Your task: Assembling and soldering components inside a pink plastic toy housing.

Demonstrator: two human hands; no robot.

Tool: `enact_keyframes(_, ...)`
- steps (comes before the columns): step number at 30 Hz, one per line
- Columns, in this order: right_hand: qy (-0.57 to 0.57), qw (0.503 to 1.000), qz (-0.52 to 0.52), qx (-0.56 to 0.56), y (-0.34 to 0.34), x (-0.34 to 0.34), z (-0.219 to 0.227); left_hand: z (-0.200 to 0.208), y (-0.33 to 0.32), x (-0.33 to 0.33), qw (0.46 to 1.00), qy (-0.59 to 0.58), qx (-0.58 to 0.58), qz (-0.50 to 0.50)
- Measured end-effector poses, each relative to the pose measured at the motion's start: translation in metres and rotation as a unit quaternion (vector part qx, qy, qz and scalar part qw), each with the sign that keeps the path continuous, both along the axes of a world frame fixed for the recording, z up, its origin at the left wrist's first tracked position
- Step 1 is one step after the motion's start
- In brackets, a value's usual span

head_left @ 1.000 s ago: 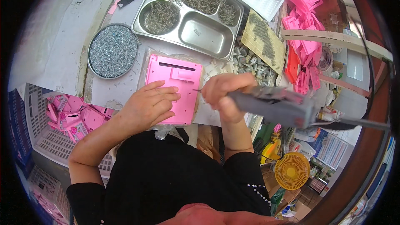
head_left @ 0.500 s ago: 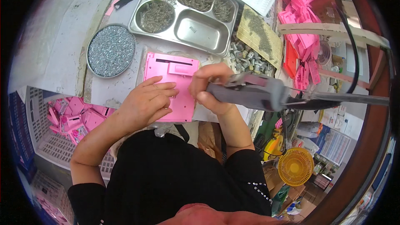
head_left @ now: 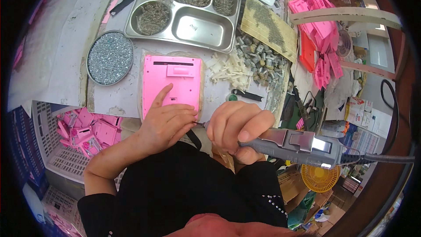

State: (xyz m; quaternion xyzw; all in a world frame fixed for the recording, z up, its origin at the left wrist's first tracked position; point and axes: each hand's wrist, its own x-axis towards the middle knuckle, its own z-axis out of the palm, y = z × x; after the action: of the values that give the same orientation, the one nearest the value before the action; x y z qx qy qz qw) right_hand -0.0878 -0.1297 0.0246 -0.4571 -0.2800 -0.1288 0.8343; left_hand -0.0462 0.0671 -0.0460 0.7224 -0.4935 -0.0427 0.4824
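A pink plastic casing [head_left: 170,85] lies in front of me on a clear plastic bag, with a dark slot along its far end. My left hand [head_left: 164,125] rests on the casing's near part, index finger pointing away and the other fingers stretched flat towards the right. Gripped in my right hand [head_left: 239,127] is a grey electric screwdriver [head_left: 294,145], held nearly level with its cord running right. Its thin bit meets the casing's near right corner, beside my left fingertips; whether a screw is there cannot be made out.
Beyond the casing stands a steel compartment tray [head_left: 204,28] with small screws. A round dish of screws [head_left: 109,57] sits to its left. White plastic pieces [head_left: 230,70] and metal blocks [head_left: 258,63] lie at right. At lower left, a crate [head_left: 52,149] holds pink parts.
My right hand and the screwdriver have come nearer to me, from the casing's right side to its near right corner. My left hand has slid towards the casing's near edge.
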Motion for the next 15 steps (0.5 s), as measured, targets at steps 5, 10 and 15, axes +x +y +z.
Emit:
enact_keyframes(5, 0.051, 0.999, 0.011, 0.004, 0.014, 0.009, 0.0, 0.002, 0.01, 0.008, 0.997, -0.043, -0.02, 0.061)
enact_keyframes(10, 0.074, 0.996, 0.026, -0.038, 0.034, 0.044, 0.007, 0.005, 0.033, 0.028, 0.991, -0.057, 0.03, 0.117)
enact_keyframes(15, 0.062, 0.985, -0.116, -0.107, 0.05, 0.106, -0.026, 0.003, 0.085, 0.113, 0.883, -0.146, 0.209, 0.394)
